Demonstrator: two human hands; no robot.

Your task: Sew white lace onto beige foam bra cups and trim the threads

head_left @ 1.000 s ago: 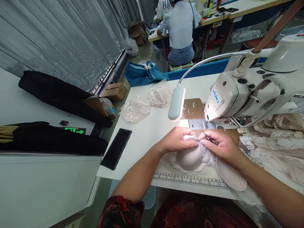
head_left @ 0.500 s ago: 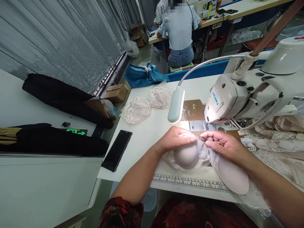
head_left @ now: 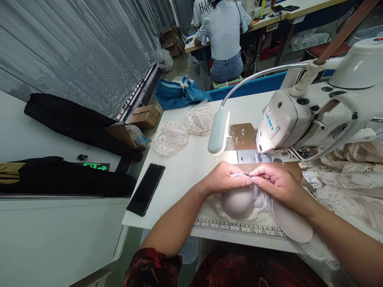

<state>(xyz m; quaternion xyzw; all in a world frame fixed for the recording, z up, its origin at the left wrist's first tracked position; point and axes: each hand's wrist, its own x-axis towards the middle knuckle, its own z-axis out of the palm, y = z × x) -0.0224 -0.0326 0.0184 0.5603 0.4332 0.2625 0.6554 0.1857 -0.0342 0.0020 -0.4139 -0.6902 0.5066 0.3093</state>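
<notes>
A white lace bra with smooth moulded cups lies before me at the table's front edge. My left hand is closed on its upper lace edge, thumb over fingers. Pinched in my right hand is a thin, small metal tool, mostly hidden by the fingers; its tip meets the lace beside my left thumb. Both hands' fingertips touch. The second cup hangs below my right wrist. Just beyond the hands is the needle plate of a white sewing machine.
Two lace cup pieces lie at the table's far left, with a black phone nearer. A lamp on a bent neck hangs over the table. Lace fabric is heaped at right. A printed ruler runs along the front edge.
My hands have drawn together and slightly down, so the fingertips now meet over the lace edge. The bra's near cup has shifted slightly toward me.
</notes>
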